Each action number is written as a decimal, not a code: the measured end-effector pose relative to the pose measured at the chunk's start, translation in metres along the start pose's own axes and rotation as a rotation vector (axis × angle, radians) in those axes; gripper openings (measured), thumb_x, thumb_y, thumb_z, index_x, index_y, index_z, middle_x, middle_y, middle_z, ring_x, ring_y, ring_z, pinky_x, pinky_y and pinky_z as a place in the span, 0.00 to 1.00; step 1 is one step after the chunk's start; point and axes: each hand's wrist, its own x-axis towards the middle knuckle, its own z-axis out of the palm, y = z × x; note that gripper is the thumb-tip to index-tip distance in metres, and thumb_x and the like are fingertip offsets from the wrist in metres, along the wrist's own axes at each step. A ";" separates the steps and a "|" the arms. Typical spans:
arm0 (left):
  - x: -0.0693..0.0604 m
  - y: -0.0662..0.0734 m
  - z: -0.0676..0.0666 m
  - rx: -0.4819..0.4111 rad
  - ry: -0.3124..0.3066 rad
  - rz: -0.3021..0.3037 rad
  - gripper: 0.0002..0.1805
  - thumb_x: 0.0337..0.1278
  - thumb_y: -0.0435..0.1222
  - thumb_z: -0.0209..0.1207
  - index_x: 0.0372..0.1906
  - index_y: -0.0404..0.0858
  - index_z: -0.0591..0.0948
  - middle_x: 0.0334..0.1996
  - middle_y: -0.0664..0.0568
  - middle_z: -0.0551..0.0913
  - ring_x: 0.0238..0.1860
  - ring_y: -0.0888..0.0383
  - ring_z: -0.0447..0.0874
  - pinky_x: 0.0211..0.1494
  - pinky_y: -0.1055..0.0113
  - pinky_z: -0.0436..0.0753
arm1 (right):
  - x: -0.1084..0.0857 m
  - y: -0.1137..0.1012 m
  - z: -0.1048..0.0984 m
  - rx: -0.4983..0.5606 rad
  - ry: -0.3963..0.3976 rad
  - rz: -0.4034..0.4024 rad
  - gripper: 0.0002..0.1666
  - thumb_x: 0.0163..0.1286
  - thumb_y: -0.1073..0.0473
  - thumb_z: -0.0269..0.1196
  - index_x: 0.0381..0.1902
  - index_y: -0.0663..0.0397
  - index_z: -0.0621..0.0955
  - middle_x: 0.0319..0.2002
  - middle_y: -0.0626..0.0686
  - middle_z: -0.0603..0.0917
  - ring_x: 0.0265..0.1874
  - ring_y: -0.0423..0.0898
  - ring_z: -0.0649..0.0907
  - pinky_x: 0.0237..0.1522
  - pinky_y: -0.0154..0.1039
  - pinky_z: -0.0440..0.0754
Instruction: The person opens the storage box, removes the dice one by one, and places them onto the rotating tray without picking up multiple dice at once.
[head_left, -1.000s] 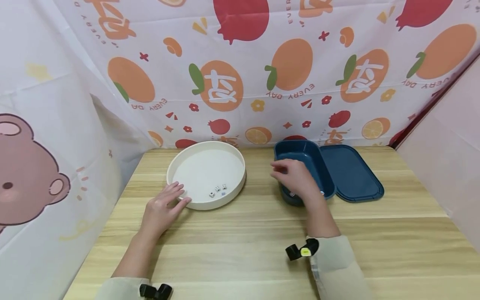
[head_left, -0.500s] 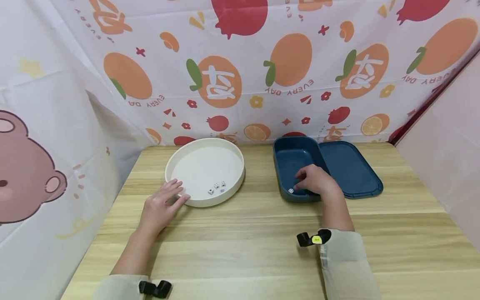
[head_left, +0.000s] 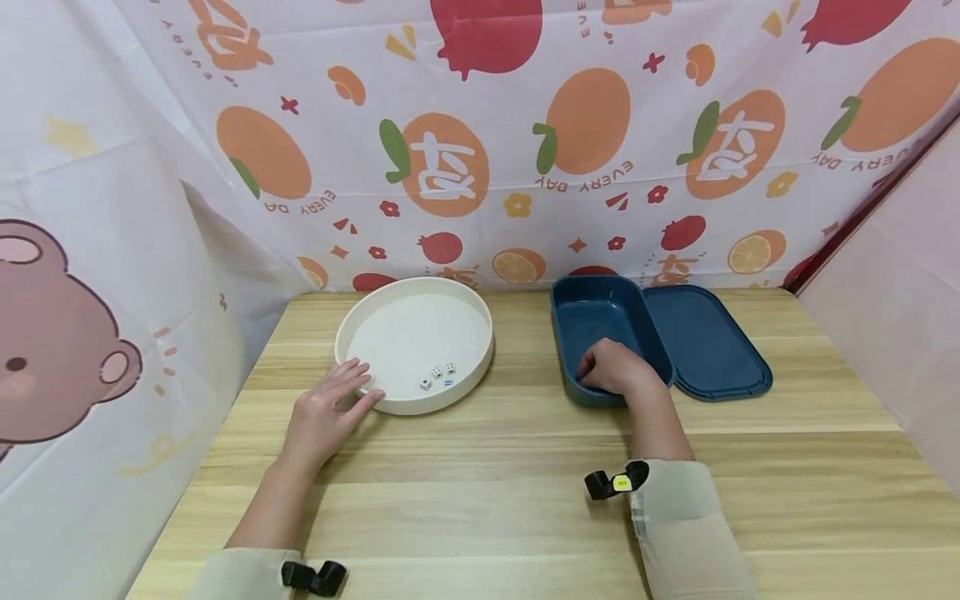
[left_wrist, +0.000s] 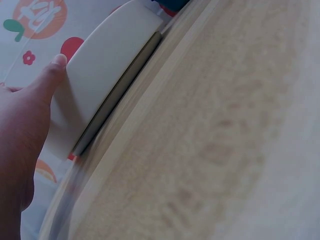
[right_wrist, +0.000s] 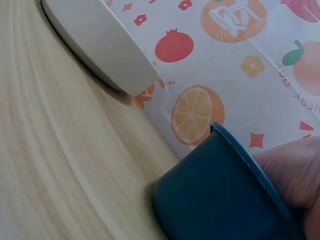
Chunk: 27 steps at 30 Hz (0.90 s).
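My left hand (head_left: 324, 417) rests at the near left rim of a round white tray (head_left: 412, 329), fingers loosely spread. In the left wrist view its thumb (left_wrist: 52, 75) touches the tray's rim. Several small white dice (head_left: 437, 372) lie inside, towards the tray's near right. My right hand (head_left: 618, 367) reaches down into a dark blue rectangular box (head_left: 558, 333), fingers curled near its front left corner. Those fingertips are hidden, so whether a die is between them does not show. The right wrist view has the box's outer wall (right_wrist: 215, 195) in front of part of that hand.
A flat dark blue lid (head_left: 705, 342) lies against the box's right side. Both containers stand on a wooden table (head_left: 487, 500) near its back edge, in front of a fruit-print cloth (head_left: 517, 167). Light cloth walls flank the table.
My right hand has moved from above the box's left edge down into the box. A die seen by its fingertips half a second ago is now out of sight. My left hand stays put.
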 end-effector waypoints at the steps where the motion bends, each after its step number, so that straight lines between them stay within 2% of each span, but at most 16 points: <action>1: 0.000 0.000 0.000 0.002 0.000 0.002 0.21 0.39 0.37 0.76 0.42 0.34 0.88 0.47 0.43 0.88 0.56 0.45 0.83 0.73 0.62 0.71 | 0.000 0.000 0.000 0.001 0.001 0.000 0.06 0.65 0.59 0.67 0.38 0.49 0.88 0.43 0.51 0.87 0.42 0.48 0.82 0.47 0.45 0.86; 6: 0.001 0.001 -0.001 0.011 -0.006 -0.001 0.21 0.39 0.38 0.76 0.42 0.34 0.88 0.48 0.43 0.88 0.56 0.44 0.83 0.72 0.58 0.73 | 0.003 0.000 0.003 0.001 0.009 0.006 0.08 0.68 0.58 0.64 0.41 0.49 0.88 0.45 0.51 0.87 0.45 0.49 0.82 0.52 0.49 0.84; 11: 0.001 0.001 -0.001 0.014 -0.005 -0.001 0.21 0.38 0.38 0.76 0.42 0.34 0.88 0.48 0.43 0.88 0.56 0.45 0.83 0.73 0.61 0.72 | 0.007 0.002 0.005 0.004 0.055 0.007 0.10 0.69 0.57 0.63 0.45 0.49 0.87 0.49 0.53 0.86 0.51 0.51 0.81 0.57 0.53 0.82; 18: 0.002 0.000 0.000 0.008 0.000 0.006 0.21 0.38 0.37 0.76 0.42 0.34 0.88 0.47 0.43 0.88 0.55 0.44 0.83 0.73 0.62 0.71 | 0.009 0.005 0.006 0.013 0.100 0.039 0.11 0.70 0.56 0.63 0.45 0.50 0.87 0.49 0.54 0.86 0.51 0.52 0.81 0.57 0.53 0.81; 27: 0.003 0.001 0.000 -0.008 0.011 0.016 0.21 0.37 0.36 0.77 0.42 0.32 0.88 0.47 0.42 0.88 0.55 0.43 0.84 0.72 0.58 0.72 | 0.011 0.004 0.006 0.002 0.122 0.065 0.13 0.70 0.51 0.63 0.49 0.46 0.86 0.49 0.53 0.85 0.51 0.52 0.80 0.54 0.55 0.81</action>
